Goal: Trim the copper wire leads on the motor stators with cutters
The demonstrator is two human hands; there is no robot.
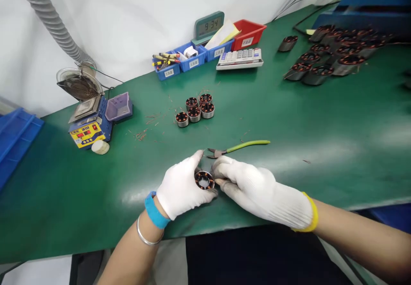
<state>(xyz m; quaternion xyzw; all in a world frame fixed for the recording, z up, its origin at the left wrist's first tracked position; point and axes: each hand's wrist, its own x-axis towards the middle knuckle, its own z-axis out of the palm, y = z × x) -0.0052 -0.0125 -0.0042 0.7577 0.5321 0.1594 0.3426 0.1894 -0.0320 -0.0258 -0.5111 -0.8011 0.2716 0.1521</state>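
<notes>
Wrapped in a white glove, my left hand (183, 186) grips a small round motor stator (204, 180), with copper windings showing in its ring. The stator sits low over the green table, its open end facing up. My right hand (244, 182), in a white glove with a yellow cuff, has thumb and fingers pinched together at the stator's right edge. Whatever is between those fingertips is too small to tell. Just beyond both hands lies a pair of green-handled cutters (237, 148), jaws pointing left; one handle shows plainly.
Several finished-looking stators (194, 112) stand behind my hands, with copper wire scraps (141, 135) to their left. More stators (321, 62) crowd the back right. A solder pot (90, 126) and purple tray (119, 107) stand left. Blue bins (192, 62), a red bin (248, 32) and a calculator (240, 58) line the back.
</notes>
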